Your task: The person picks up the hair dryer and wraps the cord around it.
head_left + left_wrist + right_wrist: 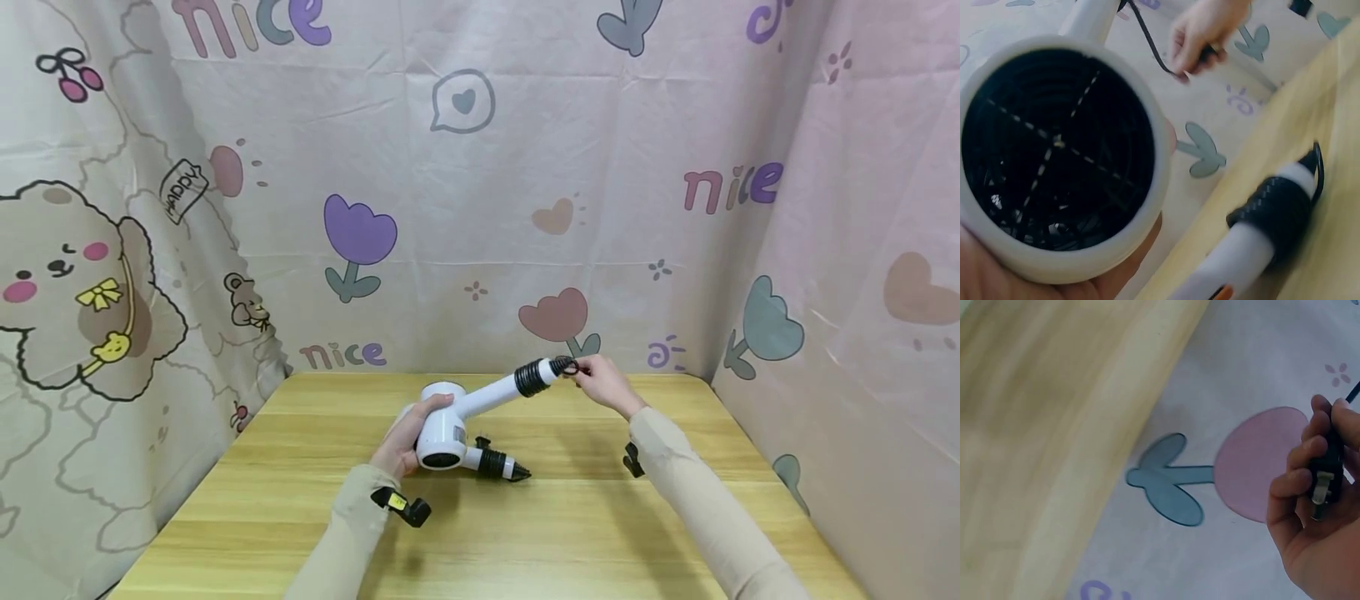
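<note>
My left hand (408, 433) grips the white body of a hair dryer (442, 429) from its left side, holding it over the table. The dryer's handle slants up to the right, with black cord (531, 378) wound round it. At the handle's end my right hand (603, 385) holds the cord's black plug (1329, 465), fingers curled round it; a metal prong shows in the right wrist view. The round dark grille (1057, 150) faces the left wrist camera. Below is a second white handle (1229, 265), also wrapped in black cord; what it joins is mostly hidden.
The wooden table (300, 517) reaches back to a printed cloth curtain (465, 208), which also hangs on the left and right. Black wrist cameras sit on both sleeves, near the left cuff (360, 496) and the right cuff (652, 429).
</note>
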`<state>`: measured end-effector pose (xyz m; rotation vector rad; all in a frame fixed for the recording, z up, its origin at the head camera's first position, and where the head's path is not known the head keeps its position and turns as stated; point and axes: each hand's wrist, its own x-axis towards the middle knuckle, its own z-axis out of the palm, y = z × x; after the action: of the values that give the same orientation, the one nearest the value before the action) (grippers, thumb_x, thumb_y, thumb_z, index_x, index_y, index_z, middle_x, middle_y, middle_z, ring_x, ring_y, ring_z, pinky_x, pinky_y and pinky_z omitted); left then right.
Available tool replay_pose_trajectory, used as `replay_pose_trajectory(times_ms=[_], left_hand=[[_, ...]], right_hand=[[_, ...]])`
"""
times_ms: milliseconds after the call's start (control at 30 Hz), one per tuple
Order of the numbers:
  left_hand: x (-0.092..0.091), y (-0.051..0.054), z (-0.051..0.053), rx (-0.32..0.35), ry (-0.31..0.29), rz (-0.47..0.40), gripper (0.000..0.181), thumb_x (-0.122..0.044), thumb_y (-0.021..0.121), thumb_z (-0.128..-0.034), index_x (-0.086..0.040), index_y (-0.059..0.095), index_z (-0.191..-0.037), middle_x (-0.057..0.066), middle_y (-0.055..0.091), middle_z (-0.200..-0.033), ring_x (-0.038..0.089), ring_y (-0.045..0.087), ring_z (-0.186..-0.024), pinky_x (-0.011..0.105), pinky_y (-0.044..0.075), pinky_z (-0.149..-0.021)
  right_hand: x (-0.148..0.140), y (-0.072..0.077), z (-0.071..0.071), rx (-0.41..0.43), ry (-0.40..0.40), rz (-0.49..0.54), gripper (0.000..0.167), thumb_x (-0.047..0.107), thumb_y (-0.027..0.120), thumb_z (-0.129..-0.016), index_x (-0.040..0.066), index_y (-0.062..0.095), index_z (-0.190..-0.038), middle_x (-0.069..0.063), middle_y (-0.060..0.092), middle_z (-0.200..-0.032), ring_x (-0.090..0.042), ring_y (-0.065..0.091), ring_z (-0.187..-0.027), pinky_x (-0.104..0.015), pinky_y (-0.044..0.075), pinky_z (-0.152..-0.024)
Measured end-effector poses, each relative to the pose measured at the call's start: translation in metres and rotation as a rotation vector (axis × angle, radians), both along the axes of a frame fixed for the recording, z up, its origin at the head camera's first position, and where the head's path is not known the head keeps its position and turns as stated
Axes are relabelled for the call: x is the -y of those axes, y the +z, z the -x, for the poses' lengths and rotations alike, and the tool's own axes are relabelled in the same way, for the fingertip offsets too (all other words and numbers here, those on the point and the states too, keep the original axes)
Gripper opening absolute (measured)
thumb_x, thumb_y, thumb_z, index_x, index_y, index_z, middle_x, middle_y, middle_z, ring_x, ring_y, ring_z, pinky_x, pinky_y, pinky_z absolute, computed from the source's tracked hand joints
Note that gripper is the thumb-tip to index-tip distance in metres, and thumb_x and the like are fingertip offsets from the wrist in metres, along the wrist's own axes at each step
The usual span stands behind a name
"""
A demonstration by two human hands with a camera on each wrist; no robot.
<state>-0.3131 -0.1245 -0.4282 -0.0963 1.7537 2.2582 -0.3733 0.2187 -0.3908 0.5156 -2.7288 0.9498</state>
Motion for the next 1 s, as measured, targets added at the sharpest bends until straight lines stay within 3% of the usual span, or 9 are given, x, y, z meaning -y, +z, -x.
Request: replay_pose_trajectory(times_ms=[167,400,533,667,867,1000], left_hand=[[0.004,0.000,-0.001,-0.081,-0.022,0.108,0.065,-0.040,0.071,-0.0826,-0.005,0.045,-0.130,0.011,0.066,-0.098,0.022,0.068,-0.078,0.039,0.061,-0.068],[0.006,0.005,-0.003,-0.348,0.061,0.391,0.078,-0.025,0.083,-0.0744,-0.006,0.039,-0.136,0.022,0.056,-0.117,0.029,0.065,-0.088,0.041,0.061,-0.067],[0.007,0.004,-0.001,-0.446,0.086,0.499,0.082,-0.022,0.085,-0.0718,-0.007,0.040,-0.138,0.022,0.056,-0.120,0.030,0.062,-0.094,0.040,0.060,-0.072],[0.008,0.003,-0.002,-0.481,0.105,0.555,0.084,-0.022,0.086,-0.0709,-0.005,0.039,-0.138,0.022,0.056,-0.121,0.031,0.062,-0.096,0.043,0.059,-0.074],[0.007,0.003,-0.004,-0.469,0.153,0.659,0.097,-0.035,0.089,-0.0666,-0.007,0.036,-0.143,0.020,0.058,-0.121,0.031,0.062,-0.098,0.042,0.059,-0.077],[0.005,0.002,-0.004,-0.468,0.202,0.666,0.096,-0.034,0.090,-0.0651,-0.008,0.037,-0.141,0.020,0.060,-0.117,0.032,0.063,-0.096,0.041,0.060,-0.073]], right_hand=[[0.000,0.015,0.000,-0.099,-0.040,-0.044,0.023,0.024,0.060,-0.098,0.009,0.075,-0.107,-0.007,0.074,-0.096,-0.016,0.062,-0.075,-0.035,0.051,-0.067],[0.012,0.026,-0.009,-0.212,-0.068,-0.131,0.021,0.030,0.062,-0.096,0.017,0.077,-0.103,-0.002,0.075,-0.091,-0.010,0.059,-0.066,-0.030,0.046,-0.060],[0.023,0.031,-0.014,-0.309,-0.059,-0.146,0.016,0.029,0.065,-0.094,0.021,0.078,-0.099,0.003,0.075,-0.089,-0.009,0.060,-0.065,-0.030,0.047,-0.059],[0.030,0.034,-0.018,-0.371,-0.048,-0.152,0.014,0.027,0.065,-0.094,0.022,0.077,-0.097,0.004,0.074,-0.088,-0.010,0.061,-0.066,-0.030,0.047,-0.058],[0.036,0.038,-0.028,-0.423,-0.050,-0.137,0.016,0.027,0.064,-0.094,0.019,0.077,-0.096,0.003,0.073,-0.086,-0.013,0.063,-0.068,-0.030,0.047,-0.056],[0.041,0.041,-0.038,-0.426,-0.058,-0.086,0.017,0.026,0.064,-0.093,0.016,0.078,-0.097,0.001,0.073,-0.085,-0.012,0.061,-0.063,-0.029,0.045,-0.055]])
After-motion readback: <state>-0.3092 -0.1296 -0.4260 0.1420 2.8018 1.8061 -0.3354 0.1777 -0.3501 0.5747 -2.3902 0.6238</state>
